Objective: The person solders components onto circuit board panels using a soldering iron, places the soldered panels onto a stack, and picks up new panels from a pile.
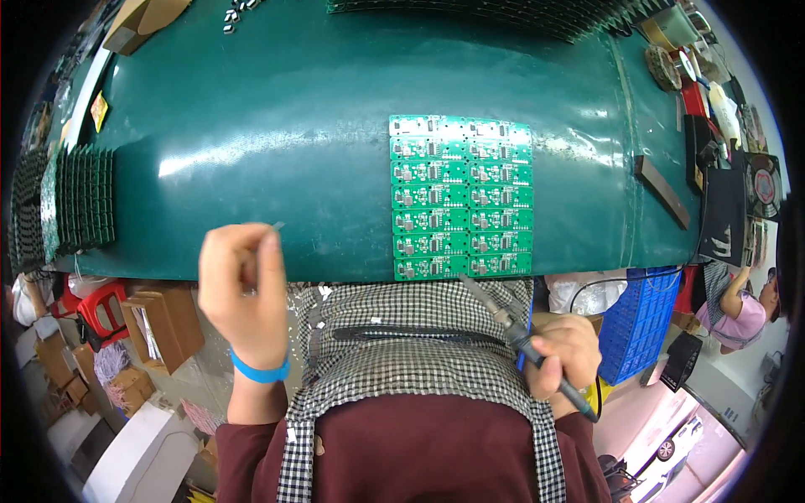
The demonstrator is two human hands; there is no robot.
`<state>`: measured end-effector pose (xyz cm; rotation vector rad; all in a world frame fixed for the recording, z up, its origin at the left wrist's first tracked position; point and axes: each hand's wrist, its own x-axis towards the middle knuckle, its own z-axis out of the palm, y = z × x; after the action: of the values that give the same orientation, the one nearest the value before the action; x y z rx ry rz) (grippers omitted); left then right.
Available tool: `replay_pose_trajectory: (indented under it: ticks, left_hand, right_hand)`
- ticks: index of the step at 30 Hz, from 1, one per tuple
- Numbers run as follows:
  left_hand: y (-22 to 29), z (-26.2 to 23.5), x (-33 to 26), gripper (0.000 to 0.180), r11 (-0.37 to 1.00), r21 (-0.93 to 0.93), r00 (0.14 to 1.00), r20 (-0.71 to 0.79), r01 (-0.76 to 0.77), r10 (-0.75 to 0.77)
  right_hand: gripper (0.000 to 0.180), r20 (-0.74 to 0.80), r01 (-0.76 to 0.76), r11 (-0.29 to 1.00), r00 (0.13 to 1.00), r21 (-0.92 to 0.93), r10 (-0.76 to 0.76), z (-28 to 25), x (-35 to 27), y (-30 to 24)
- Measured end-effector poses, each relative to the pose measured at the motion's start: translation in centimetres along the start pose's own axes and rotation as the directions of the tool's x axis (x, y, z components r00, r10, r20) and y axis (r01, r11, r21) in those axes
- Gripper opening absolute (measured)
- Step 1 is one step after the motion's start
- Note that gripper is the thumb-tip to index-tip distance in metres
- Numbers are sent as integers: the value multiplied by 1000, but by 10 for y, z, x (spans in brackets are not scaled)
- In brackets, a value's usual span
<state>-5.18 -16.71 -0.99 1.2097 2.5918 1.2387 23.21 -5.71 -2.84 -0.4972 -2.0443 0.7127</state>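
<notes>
A panel of green circuit boards (463, 198), joined in rows, lies at the near edge of the green table. My right hand (570, 356) is wrapped round a soldering iron (518, 334) with a dark handle. Its metal tip slants up and left to the near edge of the panel. Left of the panel, my left hand (243, 285) is raised over the table's near edge, thumb and fingers pinched together. A small pale bit shows at those fingertips, too blurred to name. A blue band (260, 369) circles my left wrist.
Racked circuit boards (88, 197) stand at the left, and more rows of boards (520, 15) at the far edge. Small metal parts (231, 21) lie at the far left. A dark bar (662, 193) rests at the right, near a fan (763, 186). A blue crate (641, 327) stands below.
</notes>
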Motion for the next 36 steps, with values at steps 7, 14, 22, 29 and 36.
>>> replay_pose_trajectory:
  ticks: [7,14,22,29,36]
  left_hand:
    - [25,31,-9,16,906,-417,769,555,-72,317]
    - [22,50,-14,14,863,-474,729,528,-173,436]
    - [28,56,-18,16,898,-368,765,498,-240,409]
    - [13,37,-8,15,943,-271,899,335,-196,283]
    - [14,35,-8,15,993,-101,912,398,-67,102]
  right_hand:
    - [14,127,-10,1000,992,17,7,4,16,-3]
    - [13,154,-28,1000,988,2,28,7,16,-5]
    - [13,143,-41,999,989,-25,44,7,13,-8]
    - [14,-43,-75,997,996,15,76,5,0,1]
    - [15,-14,-62,998,998,-29,62,14,7,2]
